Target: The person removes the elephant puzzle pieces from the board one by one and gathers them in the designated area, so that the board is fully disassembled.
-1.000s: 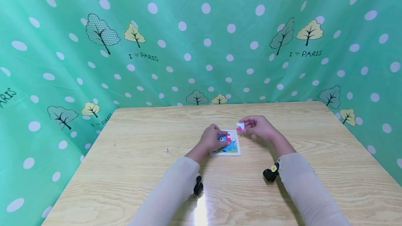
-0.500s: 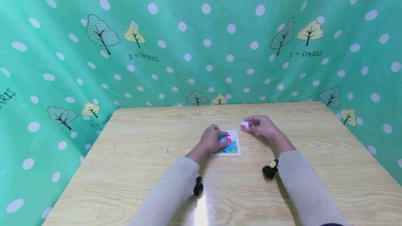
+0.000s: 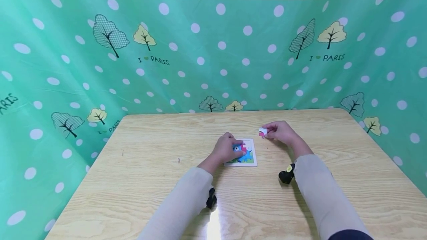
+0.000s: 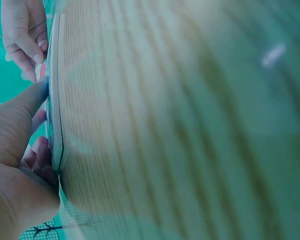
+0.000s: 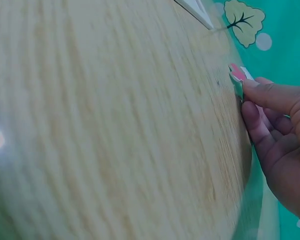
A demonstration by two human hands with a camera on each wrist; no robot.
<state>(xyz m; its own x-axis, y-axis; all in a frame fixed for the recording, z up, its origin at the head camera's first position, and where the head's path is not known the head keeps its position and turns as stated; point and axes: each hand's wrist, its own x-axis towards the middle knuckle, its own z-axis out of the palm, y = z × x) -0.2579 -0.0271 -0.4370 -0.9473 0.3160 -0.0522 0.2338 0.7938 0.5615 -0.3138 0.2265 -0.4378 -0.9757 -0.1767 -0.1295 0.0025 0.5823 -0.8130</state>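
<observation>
A small square jigsaw puzzle [image 3: 249, 157] in a white frame lies on the table, its picture showing a blue cartoon animal with a pink patch. My left hand [image 3: 225, 149] rests over its left part, thumb and forefinger stretched across the picture and covering some of it. To the right and slightly beyond the frame, my right hand [image 3: 282, 132] pinches a white and pink puzzle piece [image 3: 262, 132] between thumb and fingers. In the right wrist view the piece [image 5: 237, 73] sticks out past the thumb tip, close over the table.
The wooden table [image 3: 150, 180] ends at a green dotted curtain [image 3: 213, 55] behind and at both sides. A tiny dark speck [image 3: 178, 160] lies left of the puzzle. Black wrist cameras [image 3: 286, 176] hang below the sleeves.
My right hand has moved the puzzle piece a little to the right, away from the frame's upper right corner. The left hand stays on the puzzle.
</observation>
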